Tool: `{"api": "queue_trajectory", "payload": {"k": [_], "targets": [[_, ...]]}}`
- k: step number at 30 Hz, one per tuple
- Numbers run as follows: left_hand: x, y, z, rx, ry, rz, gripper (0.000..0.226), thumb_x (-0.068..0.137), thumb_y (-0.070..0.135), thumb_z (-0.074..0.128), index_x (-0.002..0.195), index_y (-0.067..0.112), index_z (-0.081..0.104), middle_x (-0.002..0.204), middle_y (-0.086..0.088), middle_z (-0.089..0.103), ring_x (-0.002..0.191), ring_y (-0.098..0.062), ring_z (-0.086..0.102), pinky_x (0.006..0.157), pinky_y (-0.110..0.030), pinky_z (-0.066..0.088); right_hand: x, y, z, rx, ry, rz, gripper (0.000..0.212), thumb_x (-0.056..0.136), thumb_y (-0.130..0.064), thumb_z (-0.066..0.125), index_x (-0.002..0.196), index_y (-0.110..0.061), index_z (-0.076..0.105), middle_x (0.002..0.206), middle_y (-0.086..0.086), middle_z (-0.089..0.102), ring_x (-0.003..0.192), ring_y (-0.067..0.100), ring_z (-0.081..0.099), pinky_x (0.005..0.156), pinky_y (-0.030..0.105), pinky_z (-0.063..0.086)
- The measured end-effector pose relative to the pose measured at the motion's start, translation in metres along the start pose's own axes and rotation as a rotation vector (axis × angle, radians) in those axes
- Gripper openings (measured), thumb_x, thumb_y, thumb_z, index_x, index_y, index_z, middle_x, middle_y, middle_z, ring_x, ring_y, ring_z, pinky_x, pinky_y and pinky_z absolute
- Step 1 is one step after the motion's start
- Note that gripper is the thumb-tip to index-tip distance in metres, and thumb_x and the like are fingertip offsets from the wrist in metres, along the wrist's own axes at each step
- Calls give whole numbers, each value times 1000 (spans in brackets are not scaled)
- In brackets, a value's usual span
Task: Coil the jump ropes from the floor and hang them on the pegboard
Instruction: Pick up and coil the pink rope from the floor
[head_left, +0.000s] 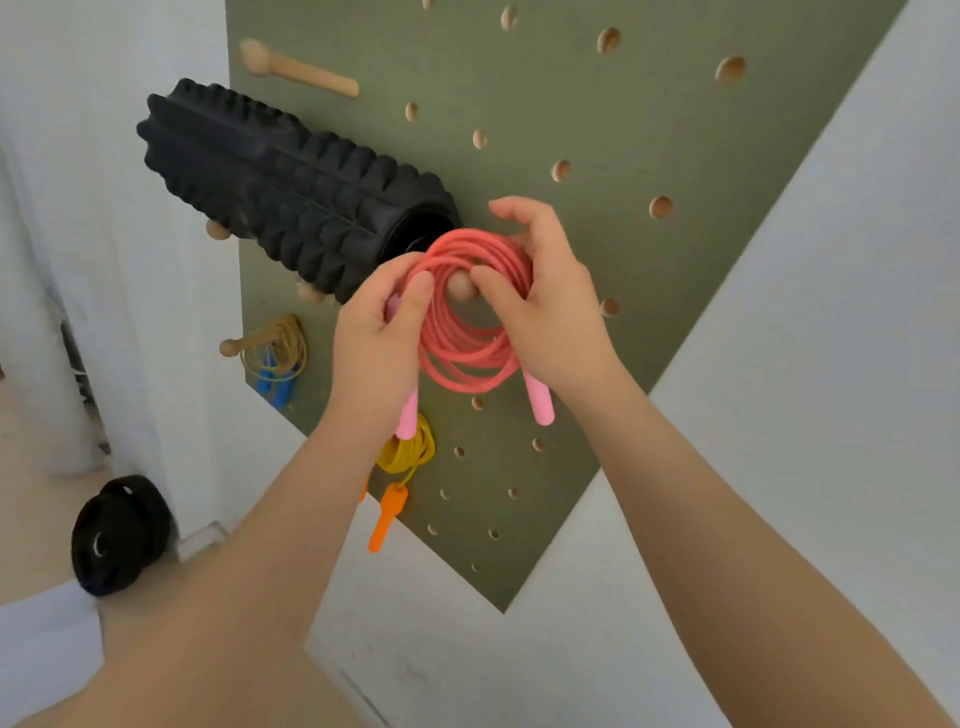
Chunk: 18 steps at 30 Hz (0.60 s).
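A coiled pink jump rope (470, 358) with two pale pink handles is held up against the green pegboard (649, 130). Its loops ring the knob of a wooden peg (461, 287). My left hand (382, 338) grips the coil's left side, thumb over the strands. My right hand (540, 301) holds the right side, fingers curled over the top of the loops. Below hangs a coiled yellow rope with orange handles (408, 457). At the board's left edge, a tan rope with blue handles (278, 353) hangs on another peg.
A black ridged foam roller (291, 187) sticks out from the board just left of the pink coil, resting on pegs. A bare wooden peg (298, 67) juts out near the top. A black round weight (122, 535) lies on the floor by the white wall.
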<state>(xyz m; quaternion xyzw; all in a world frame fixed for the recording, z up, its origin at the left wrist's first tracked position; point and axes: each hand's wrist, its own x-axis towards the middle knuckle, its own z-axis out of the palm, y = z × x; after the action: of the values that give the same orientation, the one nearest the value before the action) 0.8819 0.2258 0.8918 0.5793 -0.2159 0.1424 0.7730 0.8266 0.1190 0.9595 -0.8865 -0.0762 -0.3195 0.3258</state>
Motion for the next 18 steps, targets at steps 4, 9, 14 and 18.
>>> {"api": "queue_trajectory", "payload": {"k": [4,9,14,18], "targets": [[11,-6,9,-27,-32,-16,23,95,18,50,111,23,66,105,2,70,99,-10,64,91,-32,50,10,6,-1,-88,53,2,28,86,-9,57,113,-13,54,96,-10,59,87,6,56,80,15,42],[24,-18,26,-121,-136,-100,18,86,21,64,103,21,71,97,9,72,96,-6,65,86,-24,51,12,30,-2,-289,135,32,27,87,-12,56,115,-13,57,113,5,50,91,13,51,85,29,44],[41,-27,47,-139,-73,-151,49,73,38,63,118,20,63,114,-2,67,109,-13,61,98,-35,46,8,51,5,-702,304,-168,47,85,-10,53,132,-16,49,131,11,51,115,32,49,89,43,40],[51,-33,58,147,-78,70,38,93,31,47,128,20,57,117,2,62,107,-8,58,94,-25,47,17,61,8,-868,281,-353,45,88,-6,43,131,-12,51,138,9,51,130,30,42,107,40,24]]}}
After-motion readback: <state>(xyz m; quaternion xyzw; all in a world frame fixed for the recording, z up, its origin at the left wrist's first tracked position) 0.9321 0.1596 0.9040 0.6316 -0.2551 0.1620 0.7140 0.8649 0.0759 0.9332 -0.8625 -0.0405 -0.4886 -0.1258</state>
